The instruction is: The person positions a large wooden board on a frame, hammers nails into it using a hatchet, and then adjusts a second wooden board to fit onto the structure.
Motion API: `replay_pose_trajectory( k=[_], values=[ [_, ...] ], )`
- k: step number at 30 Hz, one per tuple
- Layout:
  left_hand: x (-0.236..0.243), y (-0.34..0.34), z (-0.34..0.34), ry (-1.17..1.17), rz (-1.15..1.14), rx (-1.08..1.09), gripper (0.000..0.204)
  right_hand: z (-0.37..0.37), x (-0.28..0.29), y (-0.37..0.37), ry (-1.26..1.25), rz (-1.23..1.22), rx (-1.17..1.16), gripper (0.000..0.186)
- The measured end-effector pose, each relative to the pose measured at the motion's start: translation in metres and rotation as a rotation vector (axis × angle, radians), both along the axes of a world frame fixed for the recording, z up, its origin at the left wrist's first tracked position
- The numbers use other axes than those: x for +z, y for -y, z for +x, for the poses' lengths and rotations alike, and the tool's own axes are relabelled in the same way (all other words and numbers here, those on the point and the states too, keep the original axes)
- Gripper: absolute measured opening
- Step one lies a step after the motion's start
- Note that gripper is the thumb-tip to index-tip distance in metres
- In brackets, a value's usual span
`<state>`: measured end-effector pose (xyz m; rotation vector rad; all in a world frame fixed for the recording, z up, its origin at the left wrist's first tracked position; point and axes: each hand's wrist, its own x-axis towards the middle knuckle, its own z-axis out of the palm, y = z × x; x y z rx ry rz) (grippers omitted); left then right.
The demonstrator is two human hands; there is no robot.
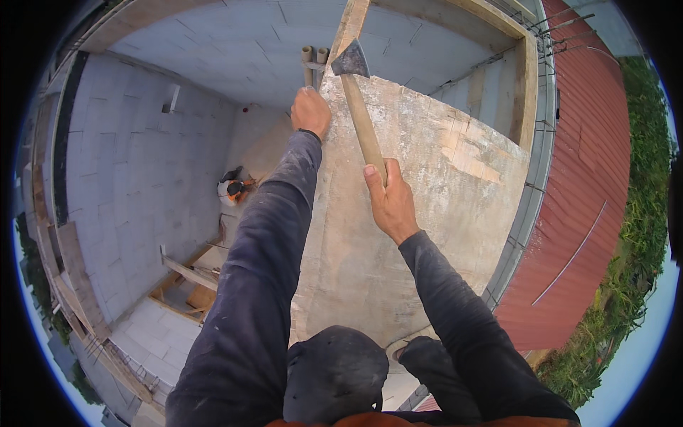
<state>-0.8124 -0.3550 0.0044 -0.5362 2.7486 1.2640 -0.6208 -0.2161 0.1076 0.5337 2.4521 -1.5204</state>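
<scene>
My right hand (pixel 393 203) is closed round the lower part of a hatchet's wooden handle (pixel 363 121). The dark metal hatchet head (pixel 351 60) points up and away, in front of a timber beam (pixel 351 25). My left hand (pixel 311 112) makes a fist at the left edge of a worn plywood sheet (pixel 420 206). Just beyond that fist stand two tan round pipes (pixel 307 65), the nearer one lining up with it. Whatever the fist grips is hidden by the fingers.
A deep drop with pale block walls (pixel 135 156) lies to the left. Far down there, a person in an orange and white top (pixel 231 189) is seen. Timber framing (pixel 528 92) and bare rebar (pixel 569 28) border the far right, beside a red metal roof (pixel 569 192). My knee (pixel 338 373) is at the near edge.
</scene>
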Motion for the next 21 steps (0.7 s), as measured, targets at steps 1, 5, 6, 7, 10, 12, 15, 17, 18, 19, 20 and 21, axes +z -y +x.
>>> replay_pose_trajectory(
  k=[1,5,6,7,10,12,15,17,18,19,20,21],
  values=[
    [0.001,0.000,0.001,0.016,0.017,0.007,0.046,0.006,0.001,0.004,-0.126,-0.016,-0.049,0.049],
    [0.003,-0.007,-0.003,0.047,0.056,0.019,0.046,-0.003,-0.012,-0.002,-0.069,0.062,0.013,0.050],
    [0.002,-0.011,-0.005,0.049,0.057,0.016,0.046,-0.015,-0.010,-0.014,0.049,0.094,0.068,0.050],
    [-0.004,-0.015,-0.005,0.029,0.008,0.018,0.046,-0.019,-0.008,-0.023,0.173,0.135,0.112,0.050],
    [-0.009,-0.012,-0.003,-0.001,0.050,0.021,0.048,-0.004,-0.006,-0.021,0.059,0.086,0.058,0.049],
    [-0.016,0.003,-0.004,-0.004,0.118,0.060,0.046,-0.006,-0.020,-0.015,0.088,0.157,0.118,0.051],
    [-0.030,-0.002,-0.006,-0.095,0.064,0.003,0.045,-0.008,-0.014,-0.039,0.158,0.139,0.153,0.055],
    [-0.035,0.003,-0.006,-0.132,0.031,0.000,0.046,0.013,-0.006,-0.040,0.164,0.070,0.103,0.057],
    [-0.037,-0.004,-0.007,-0.147,0.022,0.007,0.047,0.032,-0.004,-0.037,0.172,0.034,0.059,0.058],
    [-0.031,-0.016,-0.006,-0.125,0.073,0.027,0.047,0.049,-0.004,-0.035,0.184,-0.008,0.017,0.059],
    [-0.018,-0.021,-0.002,-0.102,0.110,0.051,0.048,0.066,-0.008,-0.033,0.198,0.012,-0.035,0.058],
    [-0.009,-0.016,0.005,-0.082,0.132,0.084,0.049,0.083,-0.015,-0.028,0.212,0.018,-0.076,0.058]
  ],
)
